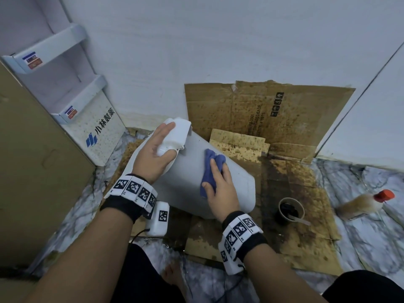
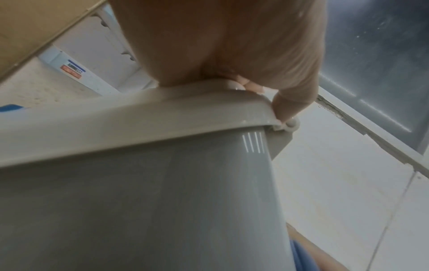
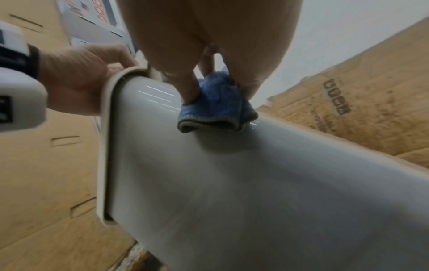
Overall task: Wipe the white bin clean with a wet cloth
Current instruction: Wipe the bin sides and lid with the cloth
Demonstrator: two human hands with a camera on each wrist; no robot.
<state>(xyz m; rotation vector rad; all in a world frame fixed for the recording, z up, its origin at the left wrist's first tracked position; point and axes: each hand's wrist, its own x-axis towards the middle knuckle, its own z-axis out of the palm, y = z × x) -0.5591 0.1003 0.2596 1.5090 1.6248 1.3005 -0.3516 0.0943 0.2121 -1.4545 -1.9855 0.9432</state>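
A bare foot (image 1: 172,274) is seen at the bottom centre of the head view, on a marbled floor (image 1: 369,237). Just above it, in the middle of the frame, the white bin (image 1: 188,184) is held tilted over stained cardboard (image 1: 295,193). A folded blue cloth (image 1: 213,169) is pressed against the bin's side by the right hand (image 1: 220,189), whose fingers are curled over the cloth. The bin's rim is gripped by the left hand (image 1: 153,152), fingers wrapped over its edge. At the right of the bin, 1 dark-filled cup (image 1: 290,209) is seen on the cardboard, and a red-capped bottle (image 1: 367,203) lies on the floor at the right edge. At the upper left, a white shelf unit (image 1: 72,88) is stood in the corner.
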